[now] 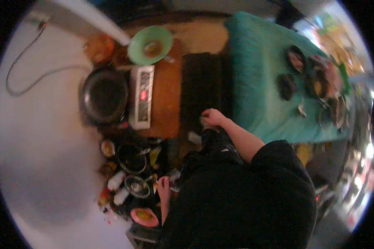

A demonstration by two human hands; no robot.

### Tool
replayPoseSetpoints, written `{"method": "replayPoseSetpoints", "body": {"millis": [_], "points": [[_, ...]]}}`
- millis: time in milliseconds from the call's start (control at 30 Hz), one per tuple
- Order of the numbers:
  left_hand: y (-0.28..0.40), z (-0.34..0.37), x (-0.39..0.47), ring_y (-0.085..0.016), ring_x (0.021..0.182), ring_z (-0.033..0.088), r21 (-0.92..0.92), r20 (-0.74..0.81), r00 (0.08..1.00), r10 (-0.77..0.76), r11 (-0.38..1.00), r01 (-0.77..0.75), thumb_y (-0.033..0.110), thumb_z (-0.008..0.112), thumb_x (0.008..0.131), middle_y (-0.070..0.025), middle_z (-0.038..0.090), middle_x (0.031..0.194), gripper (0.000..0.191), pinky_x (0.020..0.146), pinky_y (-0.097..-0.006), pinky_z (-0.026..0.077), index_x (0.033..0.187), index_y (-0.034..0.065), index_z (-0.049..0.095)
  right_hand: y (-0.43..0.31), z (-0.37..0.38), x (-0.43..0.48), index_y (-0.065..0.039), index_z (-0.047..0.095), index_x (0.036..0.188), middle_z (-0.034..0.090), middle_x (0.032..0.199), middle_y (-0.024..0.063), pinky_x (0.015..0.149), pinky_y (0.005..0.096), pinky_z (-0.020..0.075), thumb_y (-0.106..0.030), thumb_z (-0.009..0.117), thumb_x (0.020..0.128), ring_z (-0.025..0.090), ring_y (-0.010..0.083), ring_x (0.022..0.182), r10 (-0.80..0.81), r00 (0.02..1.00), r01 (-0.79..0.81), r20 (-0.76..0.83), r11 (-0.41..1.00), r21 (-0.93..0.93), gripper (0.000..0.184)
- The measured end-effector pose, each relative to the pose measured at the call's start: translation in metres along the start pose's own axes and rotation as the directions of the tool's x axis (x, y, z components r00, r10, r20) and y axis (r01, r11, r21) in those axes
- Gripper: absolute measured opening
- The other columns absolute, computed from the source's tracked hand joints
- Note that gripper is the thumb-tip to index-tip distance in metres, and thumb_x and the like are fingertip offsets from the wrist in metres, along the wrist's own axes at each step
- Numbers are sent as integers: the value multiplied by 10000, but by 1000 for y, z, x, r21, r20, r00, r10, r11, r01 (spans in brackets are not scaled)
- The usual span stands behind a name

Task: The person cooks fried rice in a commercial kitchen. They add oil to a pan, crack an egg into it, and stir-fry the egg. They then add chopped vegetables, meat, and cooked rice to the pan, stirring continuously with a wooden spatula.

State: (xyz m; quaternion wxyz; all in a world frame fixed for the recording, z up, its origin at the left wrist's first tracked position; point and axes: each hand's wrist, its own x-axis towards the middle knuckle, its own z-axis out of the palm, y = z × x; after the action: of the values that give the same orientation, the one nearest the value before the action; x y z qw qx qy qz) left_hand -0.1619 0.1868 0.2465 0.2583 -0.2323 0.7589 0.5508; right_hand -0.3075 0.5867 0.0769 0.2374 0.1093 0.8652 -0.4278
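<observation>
My right hand (212,117) is in front of my body, over the dark floor between the wooden table and the cloth-covered table; its fingers are curled, and blur hides whether it holds something. Lower down, my left hand (164,184) reaches beside the crowded side surface, near a pale, partly clear item (174,176); whether they touch is unclear. On the wooden table (166,93) stand an electric cooktop (144,97) with a lit red display, a black pan (104,96) and a green bowl (138,51) with something round inside.
A pink dish (144,217) with food, a glass lid or bowl (137,186) and white containers (116,180) crowd the surface at lower left. Dark bowls (286,86) and other dishes stand on the green tablecloth (252,81). A cable (34,82) runs along the wall.
</observation>
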Motion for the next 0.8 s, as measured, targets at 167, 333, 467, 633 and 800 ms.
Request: {"method": "replayPoseSetpoints", "body": {"millis": [167, 333, 467, 633, 800], "points": [[26, 28, 58, -137, 770, 575, 232, 245, 969, 43, 967, -102, 286, 541, 1011, -50, 627, 848, 284, 707, -310, 473, 1045, 10, 598, 100, -92, -123, 1, 678, 1160, 708, 985, 90, 728, 313, 522, -269, 688, 880, 631, 156, 821, 479, 851, -301, -216, 781, 547, 390], [54, 53, 87, -142, 795, 582, 318, 302, 953, 5, 942, -106, 272, 545, 1006, -60, 630, 868, 274, 741, -300, 473, 1049, 7, 598, 143, -197, -155, -100, 662, 1102, 563, 766, -4, 472, 236, 336, -317, 663, 905, 425, 82, 556, 754, 559, 4, -347, 416, 910, 292], [87, 84, 89, -139, 777, 583, 413, 219, 974, -61, 910, -36, 264, 547, 1004, -61, 628, 854, 266, 727, -292, 480, 1049, 7, 600, 197, -279, -126, -112, 617, 1157, 598, 837, 21, 477, 239, 353, -393, 657, 914, 442, 108, 565, 829, 496, 310, -258, 109, 944, 374], [133, 126, 99, -126, 748, 573, 463, 233, 968, -95, 886, -25, 258, 550, 1003, -50, 624, 837, 261, 693, -275, 474, 1034, 3, 600, 263, -367, -66, -115, 571, 1223, 626, 882, 49, 484, 248, 382, -476, 634, 927, 489, 136, 602, 877, 431, 551, -211, -71, 831, 471], [165, 159, 106, -112, 730, 559, 501, 216, 971, -106, 865, -17, 250, 552, 1003, -43, 614, 827, 257, 676, -268, 467, 1023, -2, 598, 317, -429, -38, -65, 581, 1118, 658, 824, 90, 450, 286, 400, -475, 550, 979, 542, 183, 599, 867, 493, 532, -64, -243, 811, 434]]}}
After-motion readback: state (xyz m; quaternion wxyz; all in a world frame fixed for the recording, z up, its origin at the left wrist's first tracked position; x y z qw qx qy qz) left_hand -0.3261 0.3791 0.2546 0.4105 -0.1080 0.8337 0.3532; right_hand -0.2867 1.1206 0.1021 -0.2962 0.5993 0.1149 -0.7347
